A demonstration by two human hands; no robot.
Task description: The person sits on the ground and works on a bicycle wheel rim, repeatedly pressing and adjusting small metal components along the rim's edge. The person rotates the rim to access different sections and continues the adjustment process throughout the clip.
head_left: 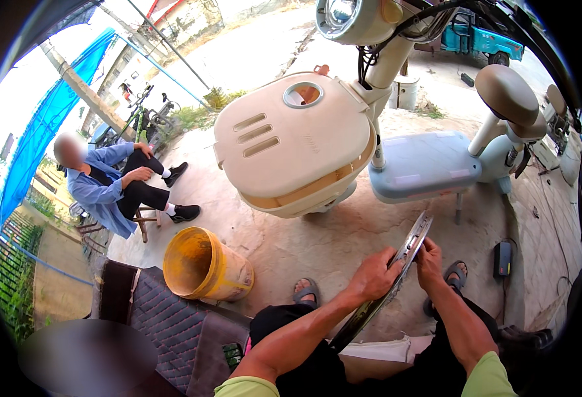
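Note:
Between my knees stands a long, narrow metal piece [412,243], silvery at its upper end and dark lower down; it looks like a wheel rim seen nearly edge-on, but I cannot be sure. My left hand [374,275] is closed on its left side, fingers bent over the edge. On the opposite side, a little below the upper end, my right hand [429,266] grips it with the fingers partly hidden behind it. The piece tilts up and to the right, and its lower end runs down between my legs.
Ahead stands an electric scooter with a lidded beige basket [284,142] and a light blue footboard [423,165]. A yellow bucket [238,271] is at my left, beside a quilted seat [172,324]. A person [109,178] sits farther left. A black charger-like box [502,259] lies right.

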